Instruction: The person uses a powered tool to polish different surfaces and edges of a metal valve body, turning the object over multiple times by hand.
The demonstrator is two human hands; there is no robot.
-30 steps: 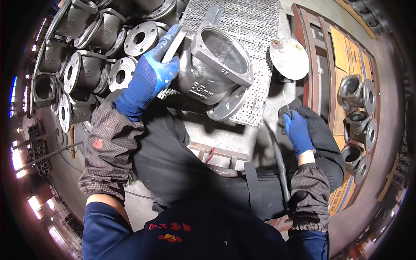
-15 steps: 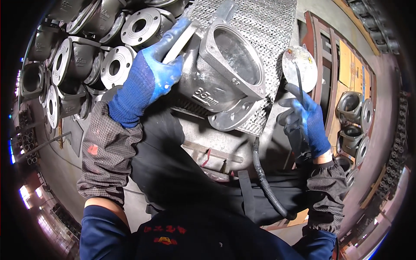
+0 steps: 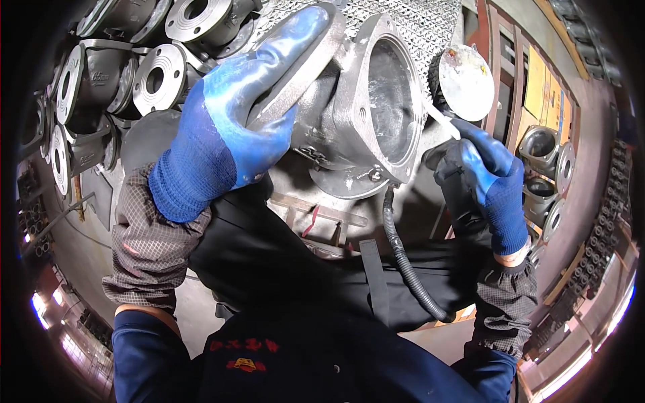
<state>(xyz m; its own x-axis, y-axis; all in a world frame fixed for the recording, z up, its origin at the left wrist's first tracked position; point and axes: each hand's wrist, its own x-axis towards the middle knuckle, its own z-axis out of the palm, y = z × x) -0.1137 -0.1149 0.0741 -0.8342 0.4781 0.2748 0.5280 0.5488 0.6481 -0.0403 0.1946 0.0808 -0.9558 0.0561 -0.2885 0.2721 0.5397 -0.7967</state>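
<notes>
A grey cast-metal valve body (image 3: 329, 111) is tilted on the textured metal work surface, its wide round opening facing right. My left hand (image 3: 235, 114), in a blue coated glove, is closed around the edge of its left flange, thumb and fingers on opposite faces. My right hand (image 3: 487, 158), gloved alike, pinches a thin stick-like tool (image 3: 440, 119) with a pale, bright end. That end reaches left to the rim of the opening; whether it touches cannot be made out. Just beyond the right hand is a round white-topped container (image 3: 465, 84) with brownish smears.
Several similar flanged castings (image 3: 158, 79) are piled at the left. More castings (image 3: 539, 144) stand on cardboard at the right, beside a reddish-brown metal frame (image 3: 500, 67). A ribbed black hose (image 3: 398, 252) runs down from under the work surface (image 3: 423, 33) past my legs.
The valve body has been turned and tilted by my left hand, its opening now facing more to the right. My right hand has brought the tool from the white container toward the opening's rim.
</notes>
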